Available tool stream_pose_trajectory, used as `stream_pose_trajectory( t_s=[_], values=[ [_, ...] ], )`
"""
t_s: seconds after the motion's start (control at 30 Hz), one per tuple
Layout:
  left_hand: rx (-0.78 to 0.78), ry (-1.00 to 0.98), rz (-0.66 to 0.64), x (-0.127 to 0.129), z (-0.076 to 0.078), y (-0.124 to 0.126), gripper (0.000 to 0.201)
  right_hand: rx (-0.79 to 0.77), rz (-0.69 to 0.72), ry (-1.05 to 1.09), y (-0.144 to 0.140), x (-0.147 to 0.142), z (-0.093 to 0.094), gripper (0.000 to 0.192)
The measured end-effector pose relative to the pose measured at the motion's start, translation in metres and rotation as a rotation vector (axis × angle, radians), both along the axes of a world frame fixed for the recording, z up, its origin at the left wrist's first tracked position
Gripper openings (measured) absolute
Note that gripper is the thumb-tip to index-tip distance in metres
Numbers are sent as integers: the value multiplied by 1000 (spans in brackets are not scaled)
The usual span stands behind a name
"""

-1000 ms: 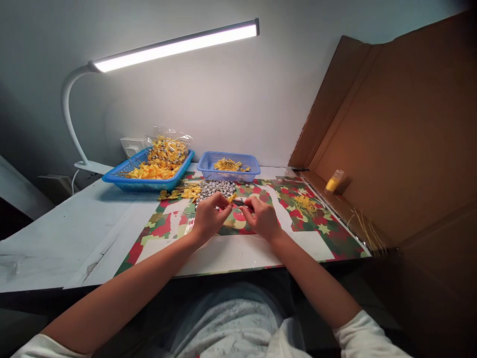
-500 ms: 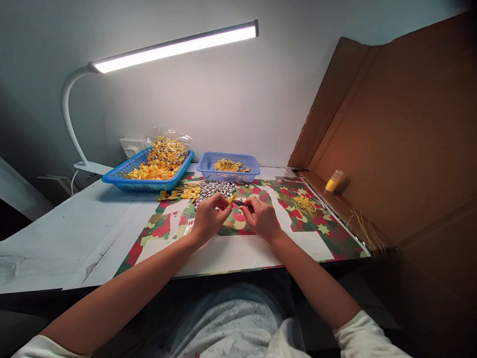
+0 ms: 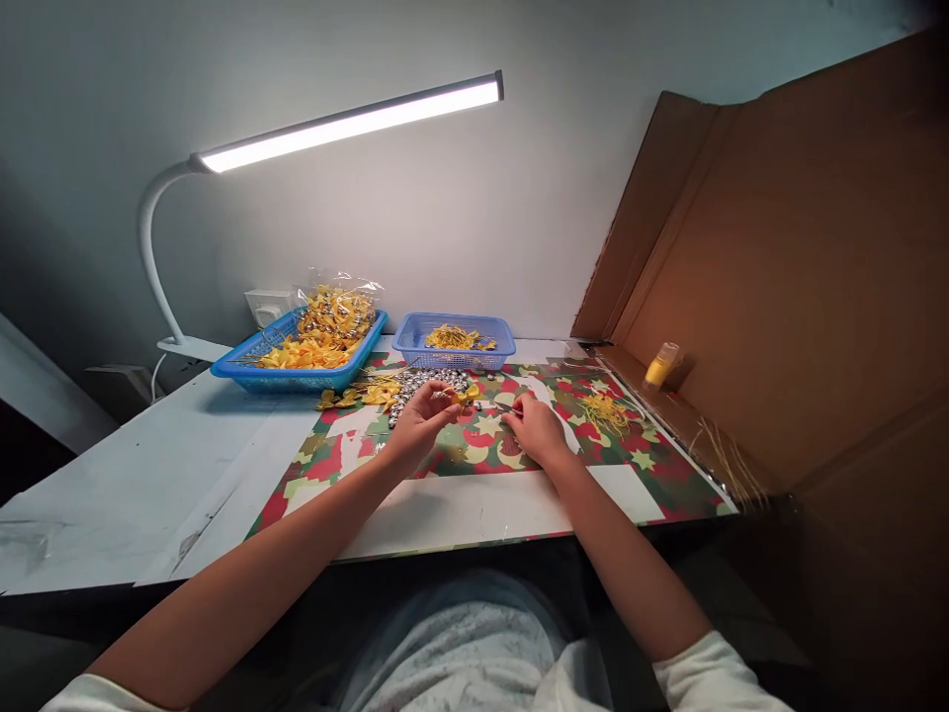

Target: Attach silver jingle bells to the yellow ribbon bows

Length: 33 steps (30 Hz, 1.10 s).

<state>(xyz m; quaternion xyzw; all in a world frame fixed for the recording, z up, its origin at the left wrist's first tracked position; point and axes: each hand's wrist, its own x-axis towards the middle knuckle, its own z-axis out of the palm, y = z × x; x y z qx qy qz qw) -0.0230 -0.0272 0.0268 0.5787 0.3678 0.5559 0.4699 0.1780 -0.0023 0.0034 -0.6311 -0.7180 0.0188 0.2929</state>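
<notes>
L hand (image 3: 416,427) w/ yel. bow (image 3: 467,395)

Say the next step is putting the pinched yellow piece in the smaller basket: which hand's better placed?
Left, I'd say: the left hand holds the yellow piece at its fingertips, while the right hand is apart from it, holding a thin dark tool.

Slants the bare left forearm (image 3: 263,578) from near left toward the far middle, the right forearm (image 3: 619,554) from near right toward the same area. Holds the left hand (image 3: 419,427) in a pinch, thumb forward, index finger arched. Curls the right hand (image 3: 537,429) inward, gripping, well clear of the left.
</notes>
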Motion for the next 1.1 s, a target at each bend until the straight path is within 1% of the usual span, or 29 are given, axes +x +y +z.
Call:
stream_pose_trajectory(
  t_s=[0.07,0.17,0.23,0.3,0.4,0.47,0.53,0.6,0.67,0.8,0.97,1.03,1.1],
  values=[
    [45,16,-42,1,-1,-1,38,6,21,-29,3,1,-6,17],
    [105,26,-97,1,-5,0,39,-16,8,-75,5,2,-12,22],
    [127,34,-103,0,-8,1,36,-6,2,-85,4,0,-11,22],
    [135,57,-92,0,-10,1,34,74,27,-36,1,-2,-6,16],
    [152,106,-65,-1,-10,0,30,278,159,152,-8,-7,6,5],
    [183,171,-47,-1,-10,-1,25,368,303,268,-16,-12,14,6],
    [237,266,-17,-1,-10,-2,19,395,444,315,-23,-16,18,9],
    [309,361,27,-1,-11,-3,14,388,524,315,-28,-20,20,10],
    [379,444,69,-2,-12,-4,10,363,533,303,-30,-23,20,12],
    [460,543,106,-3,-14,-4,7,327,483,279,-30,-25,18,12],
    [544,639,101,-5,-15,-2,12,308,427,154,-27,-27,15,8],
    [553,662,94,-5,-15,-2,14,270,420,100,-26,-27,14,10],
    [527,672,88,-4,-13,-2,12,226,447,57,-26,-27,13,16]
  ],
)
